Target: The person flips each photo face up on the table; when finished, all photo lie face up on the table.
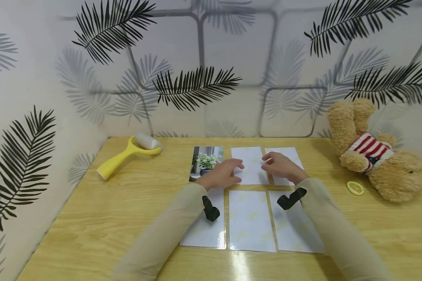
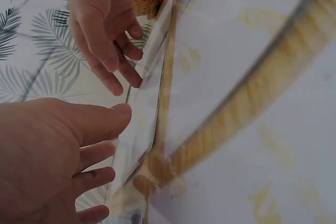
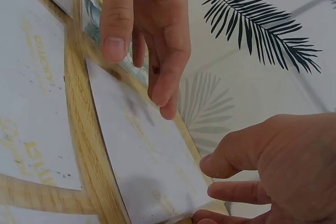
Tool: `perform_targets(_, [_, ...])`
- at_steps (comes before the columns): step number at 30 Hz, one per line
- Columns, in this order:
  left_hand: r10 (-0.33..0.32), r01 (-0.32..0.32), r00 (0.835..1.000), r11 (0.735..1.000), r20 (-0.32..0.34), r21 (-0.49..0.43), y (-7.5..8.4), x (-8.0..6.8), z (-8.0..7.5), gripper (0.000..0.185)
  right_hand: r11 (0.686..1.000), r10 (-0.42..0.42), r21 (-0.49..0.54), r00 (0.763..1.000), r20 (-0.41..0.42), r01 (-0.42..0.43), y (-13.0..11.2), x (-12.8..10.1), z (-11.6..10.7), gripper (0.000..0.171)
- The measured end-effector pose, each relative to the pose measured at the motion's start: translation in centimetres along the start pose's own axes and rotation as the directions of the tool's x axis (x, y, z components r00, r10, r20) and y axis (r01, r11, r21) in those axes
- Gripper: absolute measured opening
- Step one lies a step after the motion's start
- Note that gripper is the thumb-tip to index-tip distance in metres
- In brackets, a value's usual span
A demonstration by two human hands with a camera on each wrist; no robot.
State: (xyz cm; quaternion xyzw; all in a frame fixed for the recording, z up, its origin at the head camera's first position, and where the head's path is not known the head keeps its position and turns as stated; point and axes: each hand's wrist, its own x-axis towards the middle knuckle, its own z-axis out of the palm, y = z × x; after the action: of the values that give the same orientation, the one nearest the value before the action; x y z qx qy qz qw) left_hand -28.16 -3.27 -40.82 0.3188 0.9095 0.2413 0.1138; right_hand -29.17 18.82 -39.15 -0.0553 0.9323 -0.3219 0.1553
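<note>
A white card (image 1: 251,166) is seen in the middle of the back row of a two-by-three grid of cards on the table (image 1: 91,218). Its long axis runs from 6 to 12 o'clock, toward the wall, and it lies flat with the blank back up.

The left hand (image 1: 222,174) is held at the card's 9 o'clock edge, fingers loosely extended over it; whether the edge is actually pinched cannot be told. The right hand (image 1: 280,165) is held at the 3 o'clock edge, fingers gently curled above the card, and nothing is seen grasped in it. In the right wrist view the card (image 3: 147,150) is shown lying between both hands, its near corner just under the right fingertips (image 3: 210,216).

Narrow strips of bare wood are left between the card and its neighbours. At 9 o'clock a photo (image 1: 205,162) of white flowers lies face up; at 3 o'clock another white card (image 1: 291,156) is partly covered by the right hand. Three more cards (image 1: 251,220) fill the front row at 6 o'clock. Open tabletop is left at 12 o'clock, up to the wall.

Well apart at 10 o'clock a yellow roller (image 1: 128,154) is laid. At 3 o'clock a teddy bear (image 1: 379,156) is seated, with a yellow ring (image 1: 355,188) just beside it.
</note>
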Motion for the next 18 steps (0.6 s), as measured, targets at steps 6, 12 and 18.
perform_targets(6, [0.002, -0.006, 0.999, 0.998, 0.052, 0.068, 0.69, 0.62, 0.37, 0.043, 0.998, -0.022, 0.066, 1.000, -0.002, 0.022, 0.39, -0.02, 0.08, 0.046])
perform_targets(12, [0.054, -0.055, 0.998, 0.997, 0.028, 0.050, 0.56, 0.63, 0.56, 0.036, 0.959, 0.068, 0.275, 0.998, 0.015, -0.069, 0.54, -0.25, -0.26, 0.052])
perform_targets(18, [0.081, -0.081, 0.997, 0.996, 0.013, 0.023, 0.35, 0.69, 0.82, 0.031, 0.905, 0.117, 0.413, 0.993, -0.013, -0.102, 0.30, -0.39, -0.52, 0.051])
